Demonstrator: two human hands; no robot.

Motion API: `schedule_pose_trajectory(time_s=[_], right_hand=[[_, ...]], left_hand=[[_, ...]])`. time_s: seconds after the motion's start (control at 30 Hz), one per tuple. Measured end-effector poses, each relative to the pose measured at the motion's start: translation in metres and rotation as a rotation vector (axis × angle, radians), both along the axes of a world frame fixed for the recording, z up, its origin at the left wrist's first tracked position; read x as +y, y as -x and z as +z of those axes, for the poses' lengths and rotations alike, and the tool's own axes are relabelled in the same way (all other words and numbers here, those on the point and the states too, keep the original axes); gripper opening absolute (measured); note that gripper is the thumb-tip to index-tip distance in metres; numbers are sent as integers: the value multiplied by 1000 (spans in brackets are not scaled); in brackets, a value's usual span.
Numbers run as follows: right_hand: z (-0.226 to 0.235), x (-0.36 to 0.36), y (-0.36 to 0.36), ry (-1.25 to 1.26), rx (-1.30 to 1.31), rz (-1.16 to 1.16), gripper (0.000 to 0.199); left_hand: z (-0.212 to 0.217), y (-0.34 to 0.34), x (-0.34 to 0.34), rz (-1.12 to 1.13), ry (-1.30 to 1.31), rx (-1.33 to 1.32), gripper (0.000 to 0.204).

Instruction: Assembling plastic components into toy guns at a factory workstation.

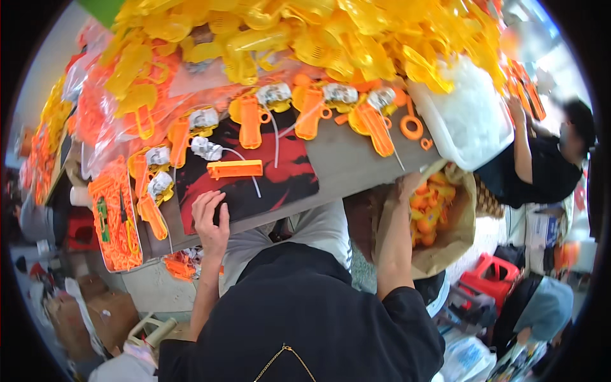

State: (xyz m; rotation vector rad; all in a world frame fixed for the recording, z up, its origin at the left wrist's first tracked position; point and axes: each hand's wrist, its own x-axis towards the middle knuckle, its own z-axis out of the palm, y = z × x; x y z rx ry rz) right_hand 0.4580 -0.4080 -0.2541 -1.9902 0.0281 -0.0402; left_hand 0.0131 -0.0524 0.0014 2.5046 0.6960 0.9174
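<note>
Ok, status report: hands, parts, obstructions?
Left hand open at the mat. Right hand by paper bag, grip unclear. Orange bar on mat, nothing covering it.

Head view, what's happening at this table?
The person's left hand, apparently empty, is at the edge of the red and black mat, near an orange part. The right hand is at a paper bag of orange pieces; its grip is unclear. Orange and yellow units lie around the mat, with yellow parts heaped behind.

The mat (298,167) is black with red splashes, the toy piece (234,169) is orange, the pile (344,38) is yellow, the tub (476,159) is white, and the bag (455,256) is brown.
</note>
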Motion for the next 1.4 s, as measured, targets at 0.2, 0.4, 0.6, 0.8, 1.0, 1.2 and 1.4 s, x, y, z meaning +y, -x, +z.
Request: schedule_pose_trajectory(time_s=[0.2,0.4,0.6,0.8,1.0,1.2,1.4], right_hand=[[18,39,-33,-159,-89,124,43],[19,53,16,-284,-129,169,42],[42,-21,26,-362,-129,154,41],[128,13,152,564,-597,-193,39],[211,113,254,34,-668,72,26],[290,249,262,52,-776,817,22],[274,346,258,567,-998,821,26]], left_hand=[[4,-6,-3,13,-27,39,26],[8,-4,-5,29,-26,66,27],[15,-11,2,29,-62,-4,29],[23,-34,21,61,-54,-10,49],[9,-36,39,-8,80,-30,37],[12,-15,43,-20,140,-76,29],[12,-9,32,-66,142,-71,39]])
